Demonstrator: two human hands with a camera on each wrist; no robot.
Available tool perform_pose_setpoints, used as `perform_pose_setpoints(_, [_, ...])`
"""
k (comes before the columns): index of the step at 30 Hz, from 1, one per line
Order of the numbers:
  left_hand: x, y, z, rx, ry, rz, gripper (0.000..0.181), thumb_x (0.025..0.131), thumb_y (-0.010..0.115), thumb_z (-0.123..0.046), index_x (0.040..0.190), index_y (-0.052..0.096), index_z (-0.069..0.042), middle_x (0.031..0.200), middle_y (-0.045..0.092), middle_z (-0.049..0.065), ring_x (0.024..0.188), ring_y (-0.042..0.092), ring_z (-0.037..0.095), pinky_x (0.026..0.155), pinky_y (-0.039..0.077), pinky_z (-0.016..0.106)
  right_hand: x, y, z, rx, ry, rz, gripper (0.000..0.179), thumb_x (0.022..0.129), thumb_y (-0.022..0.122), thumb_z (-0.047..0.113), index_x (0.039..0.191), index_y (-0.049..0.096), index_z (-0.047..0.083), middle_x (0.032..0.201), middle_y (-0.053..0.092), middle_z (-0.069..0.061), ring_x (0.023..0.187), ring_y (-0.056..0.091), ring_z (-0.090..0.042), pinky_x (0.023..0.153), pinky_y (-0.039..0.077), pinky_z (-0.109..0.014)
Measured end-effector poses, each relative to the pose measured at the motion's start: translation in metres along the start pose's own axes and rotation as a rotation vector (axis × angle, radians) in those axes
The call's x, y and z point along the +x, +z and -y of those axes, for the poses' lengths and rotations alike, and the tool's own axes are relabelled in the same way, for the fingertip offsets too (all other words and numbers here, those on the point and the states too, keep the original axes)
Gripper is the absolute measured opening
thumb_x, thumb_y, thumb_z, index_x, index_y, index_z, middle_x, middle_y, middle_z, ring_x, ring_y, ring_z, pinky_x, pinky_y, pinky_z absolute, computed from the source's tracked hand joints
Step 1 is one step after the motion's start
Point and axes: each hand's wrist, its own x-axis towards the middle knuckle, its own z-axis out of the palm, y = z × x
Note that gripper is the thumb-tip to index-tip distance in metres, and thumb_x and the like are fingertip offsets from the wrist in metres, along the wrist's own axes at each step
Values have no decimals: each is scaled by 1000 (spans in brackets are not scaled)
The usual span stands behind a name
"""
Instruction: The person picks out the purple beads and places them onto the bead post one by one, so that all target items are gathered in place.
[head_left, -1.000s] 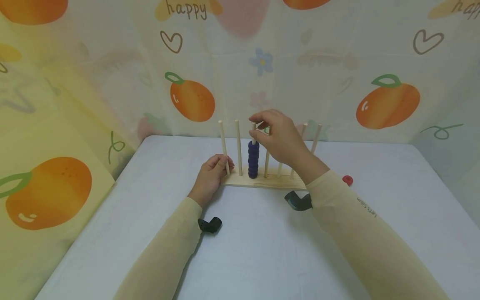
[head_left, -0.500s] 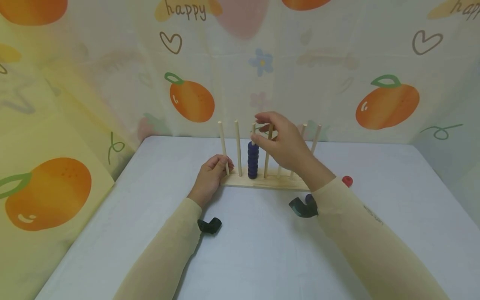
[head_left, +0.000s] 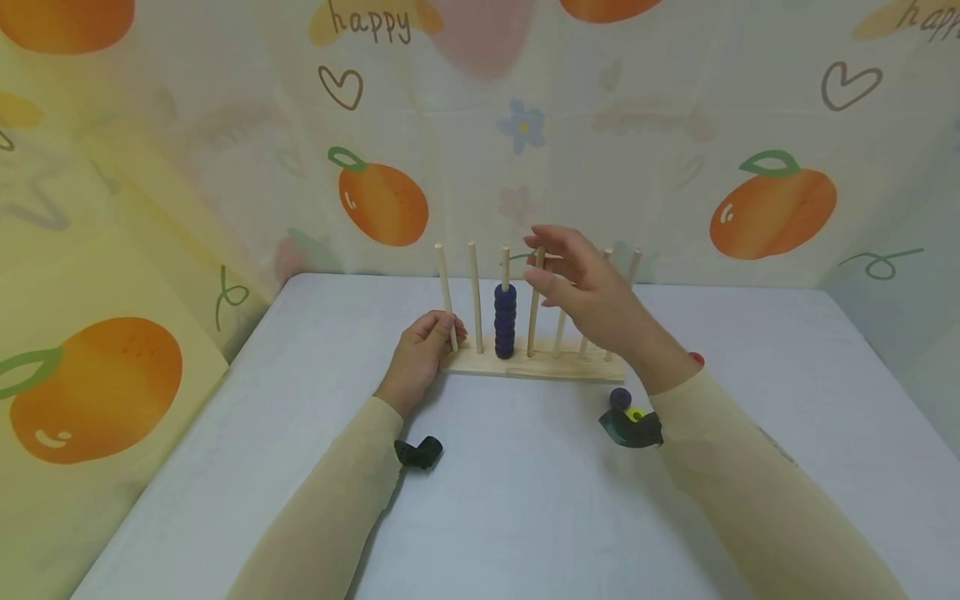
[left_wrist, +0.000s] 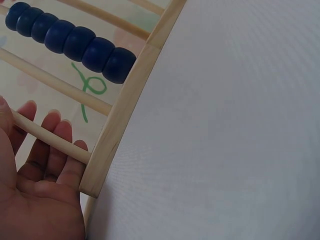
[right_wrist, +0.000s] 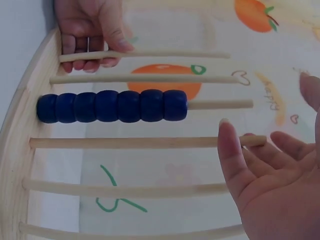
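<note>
A wooden bead stand with a flat base (head_left: 547, 369) and several upright pegs stands on the table in the head view. Several dark blue beads (right_wrist: 107, 106) are stacked on the third peg from the left, whose bare tip shows above them. My left hand (head_left: 418, 354) grips the leftmost peg (left_wrist: 50, 137) near the base, thumb on one side and fingers behind. Off the blue stack, my right hand (head_left: 592, 287) is near the top of the fourth peg (right_wrist: 125, 143), fingers loosely spread. Its thumb overlaps that peg in the right wrist view, and nothing is pinched.
Loose beads lie on the white table (head_left: 510, 483) at the right: a dark blue one (head_left: 620, 398), a yellow one (head_left: 636, 413) partly behind the black wrist camera (head_left: 633, 432), and a red one (head_left: 697, 359) mostly hidden by my right wrist. A patterned cloth (head_left: 615, 183) hangs behind.
My right hand has moved right from the top of the blue-bead peg to the fourth peg, its fingers parting. The loose blue and yellow beads have come into sight. My left hand stays put.
</note>
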Motion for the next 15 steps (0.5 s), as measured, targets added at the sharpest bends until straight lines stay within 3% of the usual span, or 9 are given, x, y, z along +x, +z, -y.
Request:
perform_pose_setpoints(7, [0,0,0,-17,7,5,41,117,55,-35,118,68,4,117,68,18,115,64,26,105,53,39,-10,-10,-2,81,9,31,55,119,42,35,168,37,9,167,44,-7,148,48,-31,93,60,-38])
perform_pose_setpoints(15, [-1,0,0,-21,10,2,40,117,55,-34,118,68,4,117,69,18,115,64,27,106,53,39,-21,-18,-6,157,-5,69,58,119,32,38,168,35,6,168,44,-11,151,46,-29,97,58,-37])
